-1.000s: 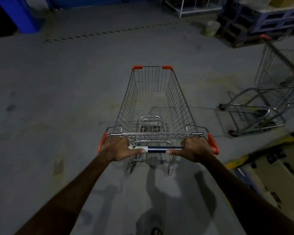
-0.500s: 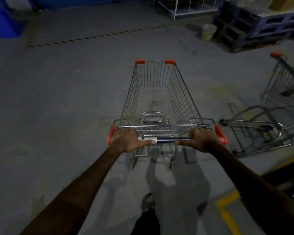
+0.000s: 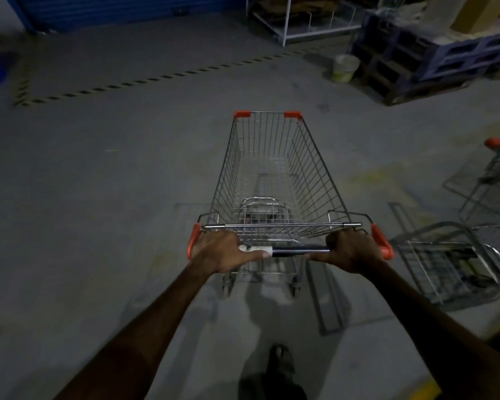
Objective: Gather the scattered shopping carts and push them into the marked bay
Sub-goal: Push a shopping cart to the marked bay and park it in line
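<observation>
Grey concrete floor (image 3: 84, 197) runs dim ahead of me to a striped tape line (image 3: 145, 80) and stacked blue pallets (image 3: 433, 56) in the far right corner, a pale bucket (image 3: 345, 67) beside them. I have the shopping cart (image 3: 274, 174) mid-floor, its basket bare. My left hand (image 3: 223, 251) and right hand (image 3: 351, 251) are each wrapped tight around the handle bar (image 3: 299, 250). At the right edge a second cart (image 3: 471, 249) lies tipped over, near mine but apart.

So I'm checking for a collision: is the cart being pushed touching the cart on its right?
Apart. The head view shows bare floor between the pushed cart and the cart on its right.
</observation>
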A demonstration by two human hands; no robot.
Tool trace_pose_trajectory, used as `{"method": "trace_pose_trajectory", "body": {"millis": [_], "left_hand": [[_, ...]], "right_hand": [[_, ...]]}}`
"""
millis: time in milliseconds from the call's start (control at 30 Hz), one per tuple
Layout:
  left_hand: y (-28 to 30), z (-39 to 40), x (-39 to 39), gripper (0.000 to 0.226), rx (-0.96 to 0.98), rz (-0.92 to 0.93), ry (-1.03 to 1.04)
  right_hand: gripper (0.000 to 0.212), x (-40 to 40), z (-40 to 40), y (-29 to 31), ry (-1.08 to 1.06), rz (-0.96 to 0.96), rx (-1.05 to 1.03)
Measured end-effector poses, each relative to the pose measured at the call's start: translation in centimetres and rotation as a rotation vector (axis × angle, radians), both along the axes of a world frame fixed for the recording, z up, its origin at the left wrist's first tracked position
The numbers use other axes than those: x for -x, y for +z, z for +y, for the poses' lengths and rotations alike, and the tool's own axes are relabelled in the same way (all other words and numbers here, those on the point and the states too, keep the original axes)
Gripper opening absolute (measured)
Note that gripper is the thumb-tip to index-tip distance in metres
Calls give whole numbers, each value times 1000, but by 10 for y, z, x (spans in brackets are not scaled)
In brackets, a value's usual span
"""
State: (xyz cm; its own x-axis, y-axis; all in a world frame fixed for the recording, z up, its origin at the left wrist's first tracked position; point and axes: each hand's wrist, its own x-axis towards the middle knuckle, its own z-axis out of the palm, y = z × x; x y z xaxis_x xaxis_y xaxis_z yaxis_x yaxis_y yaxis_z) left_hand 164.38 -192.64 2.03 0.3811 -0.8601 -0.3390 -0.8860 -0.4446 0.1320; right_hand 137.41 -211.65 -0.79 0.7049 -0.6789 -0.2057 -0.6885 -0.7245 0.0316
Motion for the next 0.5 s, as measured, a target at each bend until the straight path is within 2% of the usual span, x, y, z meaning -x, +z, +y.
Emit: {"method": "trace_pose_trajectory", "body": {"millis": [200, 333, 500], "left_hand": [[-6, -110, -61, 115, -13, -11, 3], [0, -186, -99, 107, -6, -6, -6], [-5, -275, -152, 113, -16, -26, 20]], "right_hand": [[108, -62, -113, -1, 10, -29, -20], [103, -107, -187, 2, -7, 2, -43], [90, -156, -270, 11, -12, 28, -69]]}}
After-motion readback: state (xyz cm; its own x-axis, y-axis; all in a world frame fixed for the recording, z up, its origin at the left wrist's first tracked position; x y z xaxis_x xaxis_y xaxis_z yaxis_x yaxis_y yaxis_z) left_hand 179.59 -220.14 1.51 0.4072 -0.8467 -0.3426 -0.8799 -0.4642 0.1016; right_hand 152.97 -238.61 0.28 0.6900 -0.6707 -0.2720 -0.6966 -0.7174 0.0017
